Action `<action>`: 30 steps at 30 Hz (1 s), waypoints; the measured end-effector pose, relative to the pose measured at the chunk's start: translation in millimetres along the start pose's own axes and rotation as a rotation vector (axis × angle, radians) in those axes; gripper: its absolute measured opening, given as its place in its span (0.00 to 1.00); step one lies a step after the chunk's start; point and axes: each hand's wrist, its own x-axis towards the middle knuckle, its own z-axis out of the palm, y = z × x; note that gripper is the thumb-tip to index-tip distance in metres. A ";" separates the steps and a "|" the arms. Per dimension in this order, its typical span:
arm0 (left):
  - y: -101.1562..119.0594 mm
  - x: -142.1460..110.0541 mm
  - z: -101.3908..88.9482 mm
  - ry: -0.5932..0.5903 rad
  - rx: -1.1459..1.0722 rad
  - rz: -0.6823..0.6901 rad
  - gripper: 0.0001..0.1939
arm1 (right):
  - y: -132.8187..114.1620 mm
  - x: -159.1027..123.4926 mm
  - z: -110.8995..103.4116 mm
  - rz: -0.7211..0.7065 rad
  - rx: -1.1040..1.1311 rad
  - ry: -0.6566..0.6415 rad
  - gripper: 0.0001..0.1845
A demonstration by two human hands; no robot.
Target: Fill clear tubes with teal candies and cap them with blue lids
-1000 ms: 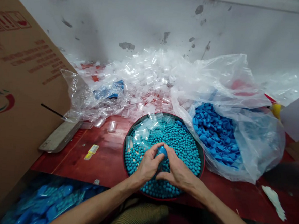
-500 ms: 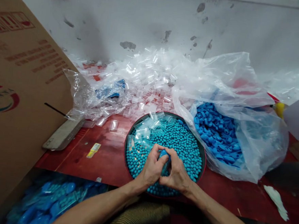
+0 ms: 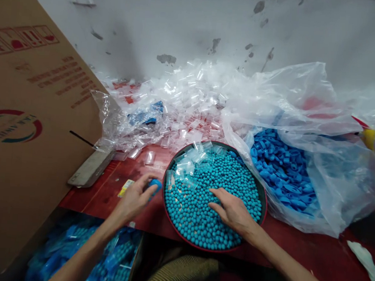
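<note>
My left hand (image 3: 138, 193) is closed on a small, rounded blue plastic piece (image 3: 155, 185), partly hidden by the fingers, left of the tray's rim. Thumb and fingers apart, my right hand (image 3: 229, 207) hovers over or just touches the turquoise balls (image 3: 211, 232), holding nothing that I can see. These balls fill a round, dark tray with a red rim (image 3: 264, 208). Several short clear plastic sleeves (image 3: 186, 164) lie on the balls at the tray's far left.
Clear sleeves (image 3: 196, 102) are heaped against the wall. At right, a clear bag (image 3: 341, 185) holds blue plastic parts (image 3: 278, 168). A cardboard box (image 3: 53, 135) stands at left, near a grey block (image 3: 91, 170). Below the red table's (image 3: 106, 203) edge, a box holds blue pieces and balls (image 3: 115, 255).
My hands were together over the tray around the blue piece. They have parted: the left has carried it leftward past the rim, and the right has let go and opened. The view has shifted slightly.
</note>
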 end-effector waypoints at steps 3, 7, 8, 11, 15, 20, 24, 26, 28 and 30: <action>-2.5 -1.9 -7.2 0.283 0.477 -0.015 0.15 | 6.8 8.0 2.0 0.030 0.004 0.022 0.15; 21.6 4.2 30.7 0.137 0.636 0.214 0.15 | 7.4 14.6 3.1 0.023 0.014 0.079 0.14; 26.7 9.2 42.5 0.063 0.673 0.290 0.18 | 7.9 14.3 2.4 0.010 0.026 0.080 0.14; 34.0 31.7 67.8 -0.155 0.756 0.467 0.21 | 13.0 9.2 -3.8 -0.018 0.082 0.076 0.15; 39.9 61.3 74.4 -0.383 0.761 0.571 0.13 | 27.4 -1.6 -20.4 0.041 0.119 0.079 0.14; 52.3 66.8 77.0 -0.431 0.700 0.636 0.13 | 52.6 1.4 -41.3 0.123 -0.075 -0.014 0.14; 61.2 61.8 89.9 -0.518 0.638 0.590 0.10 | 64.3 30.7 -48.5 0.300 -0.374 -0.028 0.12; 69.9 62.1 100.8 -0.520 0.586 0.556 0.09 | 64.4 51.3 -47.9 0.365 -0.426 -0.003 0.14; 81.4 65.0 114.6 -0.518 0.515 0.505 0.08 | 62.6 71.1 -45.3 0.406 -0.442 0.033 0.17; 93.1 69.9 129.8 -0.516 0.430 0.441 0.09 | 61.6 86.4 -42.3 0.449 -0.452 0.066 0.19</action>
